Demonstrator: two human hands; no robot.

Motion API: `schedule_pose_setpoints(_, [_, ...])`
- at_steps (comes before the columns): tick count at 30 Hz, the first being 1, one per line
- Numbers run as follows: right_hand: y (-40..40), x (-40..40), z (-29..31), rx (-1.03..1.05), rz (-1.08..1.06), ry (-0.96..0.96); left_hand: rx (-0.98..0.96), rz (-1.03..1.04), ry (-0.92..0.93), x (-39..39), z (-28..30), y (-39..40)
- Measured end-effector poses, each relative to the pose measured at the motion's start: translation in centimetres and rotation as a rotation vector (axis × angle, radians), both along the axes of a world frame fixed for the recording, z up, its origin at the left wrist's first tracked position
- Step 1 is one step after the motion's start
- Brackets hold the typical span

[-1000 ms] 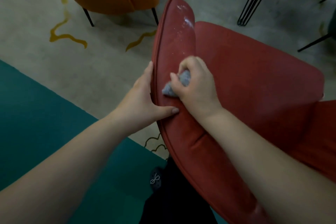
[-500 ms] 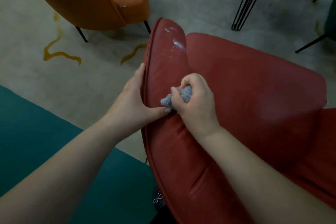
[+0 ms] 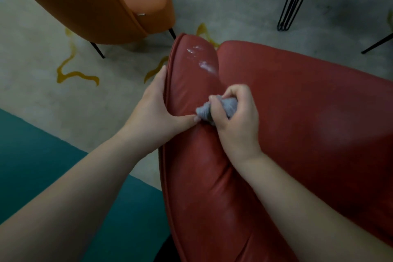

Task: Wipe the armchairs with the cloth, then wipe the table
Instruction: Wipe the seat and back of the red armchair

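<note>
So the grey cloth is bunched up tight inside the right hand, fingers curled round it, with a wad poking out on the thumb side and pressed onto the padded arm of the red armchair. The poking-out end is pretty much touching the thumb tip of the left hand. That hand is wrapped over the outer edge of the arm: thumb laid across the top, fingers gone down the outer side. A few whitish smears are seen further up the arm, well clear of the cloth. Beyond it an orange armchair is parked on the pale floor, a teal rug at lower left, black wire legs at top right.
</note>
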State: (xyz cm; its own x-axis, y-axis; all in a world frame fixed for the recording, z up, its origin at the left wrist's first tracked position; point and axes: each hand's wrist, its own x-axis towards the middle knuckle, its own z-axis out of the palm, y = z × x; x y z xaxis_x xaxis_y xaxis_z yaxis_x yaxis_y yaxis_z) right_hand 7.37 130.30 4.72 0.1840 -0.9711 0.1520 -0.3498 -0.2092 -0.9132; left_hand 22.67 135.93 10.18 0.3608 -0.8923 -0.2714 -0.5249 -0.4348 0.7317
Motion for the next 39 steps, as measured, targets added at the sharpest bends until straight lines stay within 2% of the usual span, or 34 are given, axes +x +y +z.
schedule_pose_setpoints(7, [1.1,-1.3,0.3,0.123,0.178,-0.087,-0.027,-0.043,0.007,0.5,-0.4,-1.8])
schedule_pose_setpoints(11, [0.5,-0.4,0.6,0.143,0.090,-0.107,0.003,-0.052,-0.003,0.6,-0.3,-1.8])
schedule_pose_setpoints(14, [-3.2,2.0,1.2,0.114,-0.018,-0.155,0.012,-0.064,0.023,1.1,0.0,-2.3])
schedule_pose_setpoints(17, [-6.4,4.4,0.8,0.079,0.100,-0.098,0.009,-0.051,0.002,1.3,-0.3,-3.1])
schedule_pose_setpoints(22, [-9.0,3.7,-1.4,0.250,-0.043,-0.044,0.001,0.015,-0.080,1.0,-1.1,-4.8])
schedule_pose_setpoints(27, [-8.4,6.4,-0.2,0.039,0.170,-0.145,-0.049,0.094,-0.141,0.1,-2.0,-5.5])
schedule_pose_setpoints(31, [-12.9,6.2,-1.0,0.270,0.001,-0.071,-0.089,0.092,-0.167,-0.1,-2.1,-5.3])
schedule_pose_setpoints(33, [-12.6,5.9,-1.4,0.329,0.047,-0.129,-0.104,0.086,-0.159,-0.3,-2.1,-5.2])
schedule_pose_setpoints(37, [-10.0,6.6,-0.7,0.077,0.235,-0.157,-0.106,0.095,-0.152,-0.2,-2.1,-5.1])
schedule_pose_setpoints(39, [-11.9,7.4,-1.1,0.104,0.153,-0.132,-0.107,0.090,-0.160,-0.2,-2.0,-5.0])
